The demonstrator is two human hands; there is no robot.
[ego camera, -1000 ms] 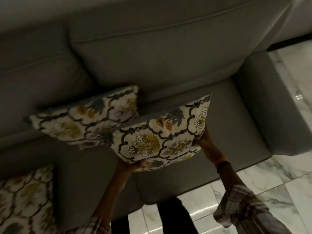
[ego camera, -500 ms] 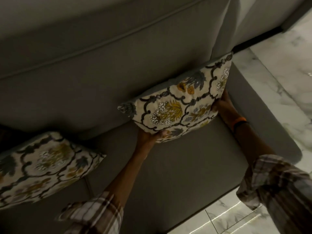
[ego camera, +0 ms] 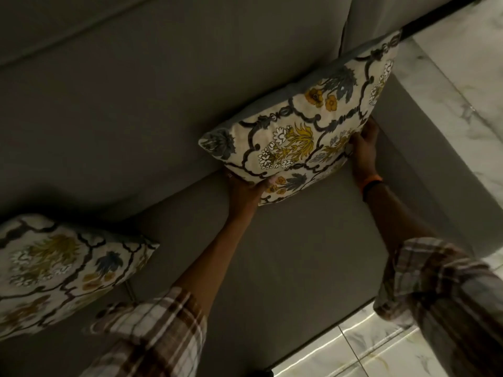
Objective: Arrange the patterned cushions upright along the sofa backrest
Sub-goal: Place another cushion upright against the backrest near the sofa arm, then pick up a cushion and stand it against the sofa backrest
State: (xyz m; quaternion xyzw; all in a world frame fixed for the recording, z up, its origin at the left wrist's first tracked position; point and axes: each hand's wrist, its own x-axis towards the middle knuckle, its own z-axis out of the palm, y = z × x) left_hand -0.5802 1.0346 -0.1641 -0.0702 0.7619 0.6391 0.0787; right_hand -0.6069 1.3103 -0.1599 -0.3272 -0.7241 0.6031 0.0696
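Note:
A cream cushion (ego camera: 302, 131) with grey lattice and yellow flowers stands tilted against the grey sofa backrest (ego camera: 136, 99), near the sofa's right end. My left hand (ego camera: 245, 186) grips its lower left edge, thumb on the front. My right hand (ego camera: 363, 148) holds its lower right edge beside the armrest. A second patterned cushion (ego camera: 60, 270) leans at the far left on the seat, apart from both hands.
The grey seat (ego camera: 299, 254) stretches between the two cushions. The sofa's right armrest (ego camera: 413, 164) borders the held cushion. White marble floor (ego camera: 462, 77) lies to the right and along the front edge at the bottom right.
Both hands have carried the cushion rightward and back until it rests against the backrest by the armrest. The view shifted right, so the other cushion now sits at the far left.

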